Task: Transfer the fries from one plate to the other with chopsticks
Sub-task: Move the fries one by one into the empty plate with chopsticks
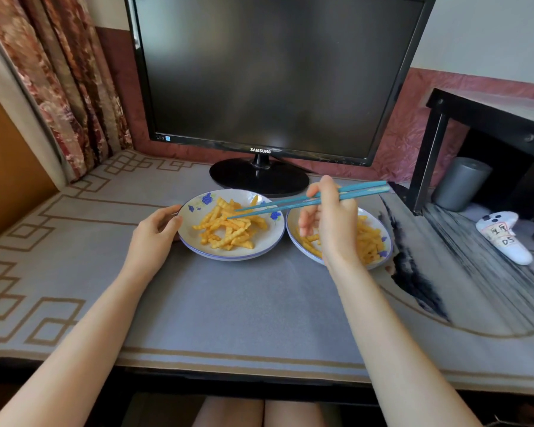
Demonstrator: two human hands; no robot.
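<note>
Gripping blue chopsticks [293, 204] in right hand [330, 220], fingers curled round upper half, hand above right plate [291, 238]. Reaching tips, slightly apart, over fries [228, 229] piled on left plate [259, 246]; cannot tell whether any fry pinched. Holding left plate's left rim with left hand [154, 232], fingers curled on edge. Other fries [370, 241] on right plate, partly behind hand. Plates side by side on grey mat [228, 303]

1 head camera looks forward-down, close over the desk [228, 303].

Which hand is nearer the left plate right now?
Left. The left hand holds the left plate by its rim; the right hand is above the right plate, only its chopsticks reaching across.
</note>
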